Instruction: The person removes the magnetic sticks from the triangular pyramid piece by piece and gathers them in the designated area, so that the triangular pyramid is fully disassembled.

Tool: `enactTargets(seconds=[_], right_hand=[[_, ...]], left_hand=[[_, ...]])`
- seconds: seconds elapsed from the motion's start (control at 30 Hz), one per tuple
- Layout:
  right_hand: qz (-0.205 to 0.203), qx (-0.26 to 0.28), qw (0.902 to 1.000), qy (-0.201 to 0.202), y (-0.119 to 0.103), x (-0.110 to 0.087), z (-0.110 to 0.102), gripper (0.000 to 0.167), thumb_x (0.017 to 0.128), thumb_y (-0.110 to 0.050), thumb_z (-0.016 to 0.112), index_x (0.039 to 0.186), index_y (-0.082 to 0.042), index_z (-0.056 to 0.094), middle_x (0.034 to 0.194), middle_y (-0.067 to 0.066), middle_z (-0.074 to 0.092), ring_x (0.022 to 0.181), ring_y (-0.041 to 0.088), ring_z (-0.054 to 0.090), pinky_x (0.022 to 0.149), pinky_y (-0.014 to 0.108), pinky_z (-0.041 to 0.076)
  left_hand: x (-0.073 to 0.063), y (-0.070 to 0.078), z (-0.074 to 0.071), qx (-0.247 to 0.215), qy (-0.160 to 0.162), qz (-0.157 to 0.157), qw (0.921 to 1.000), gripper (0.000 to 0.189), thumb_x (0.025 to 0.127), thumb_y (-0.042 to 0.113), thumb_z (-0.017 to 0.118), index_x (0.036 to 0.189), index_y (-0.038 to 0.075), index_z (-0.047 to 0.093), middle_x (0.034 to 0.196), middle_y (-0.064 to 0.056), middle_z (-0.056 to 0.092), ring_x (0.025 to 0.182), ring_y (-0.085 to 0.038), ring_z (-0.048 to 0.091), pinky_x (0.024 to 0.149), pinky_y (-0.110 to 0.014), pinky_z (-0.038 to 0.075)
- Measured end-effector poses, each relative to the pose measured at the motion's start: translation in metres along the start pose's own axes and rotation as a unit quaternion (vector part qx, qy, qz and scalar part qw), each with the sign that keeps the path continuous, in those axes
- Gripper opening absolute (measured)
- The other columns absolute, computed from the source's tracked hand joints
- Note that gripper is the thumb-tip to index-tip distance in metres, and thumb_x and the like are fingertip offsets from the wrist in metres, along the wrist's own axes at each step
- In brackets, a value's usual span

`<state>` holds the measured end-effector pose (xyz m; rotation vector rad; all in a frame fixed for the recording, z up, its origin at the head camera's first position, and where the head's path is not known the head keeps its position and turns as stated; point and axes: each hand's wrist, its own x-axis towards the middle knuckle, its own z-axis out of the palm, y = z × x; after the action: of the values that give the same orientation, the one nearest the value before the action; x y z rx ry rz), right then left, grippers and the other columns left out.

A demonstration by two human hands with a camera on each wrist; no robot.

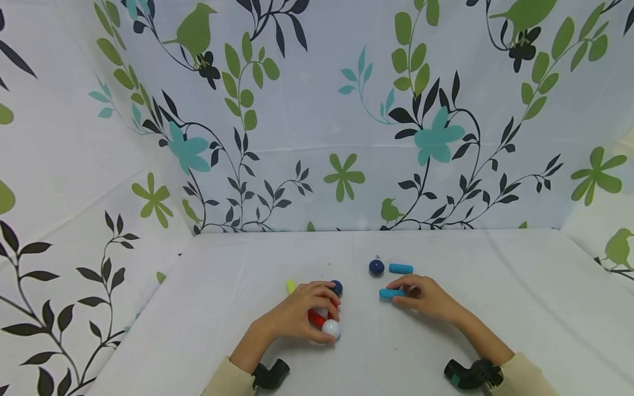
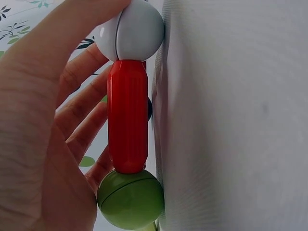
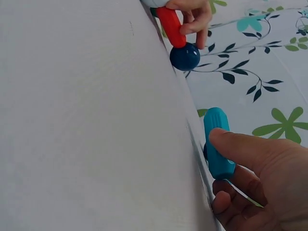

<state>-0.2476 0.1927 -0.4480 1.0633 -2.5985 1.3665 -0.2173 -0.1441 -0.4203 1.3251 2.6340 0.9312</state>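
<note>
My left hand (image 1: 299,312) curls over a joined piece of balls and rods on the table. Its thumb lies against a white ball (image 2: 139,33), which meets a red rod (image 2: 127,115) with a green ball (image 2: 130,199) at the other end. Under the fingers, a second red rod (image 3: 171,26) runs to a dark blue ball (image 3: 185,57). A yellow-green rod (image 1: 291,286) pokes out beyond the knuckles; its far end is hidden. Between thumb and fingers, my right hand (image 1: 427,298) pinches a blue rod (image 3: 219,147), apart from the joined piece.
Just beyond the right hand, a loose dark blue ball (image 1: 376,268) and another blue rod (image 1: 400,268) lie close together. A white cloth covers the table (image 1: 495,286). Behind it hangs a leaf-and-bird patterned curtain (image 1: 317,110). Black wrist cameras (image 1: 473,375) are strapped on both wrists.
</note>
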Motion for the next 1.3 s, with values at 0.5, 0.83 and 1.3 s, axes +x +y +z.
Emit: enactTargets(seconds=[0.5,0.83,1.3], right_hand=[[0.031,-0.089,0.9919,0.085,0.0045,-0.0045,-0.005,0.022,0.088,-0.006,0.07,0.11,-0.005,0.069,0.088,-0.004,0.058,0.075,0.006,0.047,0.064,0.022,0.044],[0.03,-0.108,0.988,0.106,0.0105,-0.0037,-0.0028,0.025,0.086,0.0,0.07,0.11,-0.006,0.069,0.093,0.0,0.06,0.074,0.006,0.045,0.063,0.022,0.042],[0.033,-0.095,0.9881,0.116,0.007,-0.0044,-0.0032,0.023,0.084,0.001,0.07,0.106,-0.004,0.07,0.098,0.004,0.064,0.076,0.005,0.048,0.064,0.023,0.045]], left_hand=[[0.0004,0.0018,-0.0017,-0.004,-0.004,-0.004,1.0,0.023,0.077,0.033,0.083,0.094,0.025,0.07,0.121,0.003,0.061,0.138,-0.021,0.035,0.109,-0.055,0.029],[-0.0005,0.0015,-0.0014,-0.012,-0.004,-0.012,0.9998,0.024,0.077,0.038,0.082,0.094,0.025,0.07,0.12,0.005,0.061,0.139,-0.02,0.035,0.11,-0.055,0.028],[-0.0008,0.0015,-0.0013,0.039,0.106,-0.116,0.9868,0.022,0.089,0.019,0.071,0.11,0.015,0.067,0.115,0.001,0.062,0.108,-0.018,0.06,0.092,-0.035,0.051]])
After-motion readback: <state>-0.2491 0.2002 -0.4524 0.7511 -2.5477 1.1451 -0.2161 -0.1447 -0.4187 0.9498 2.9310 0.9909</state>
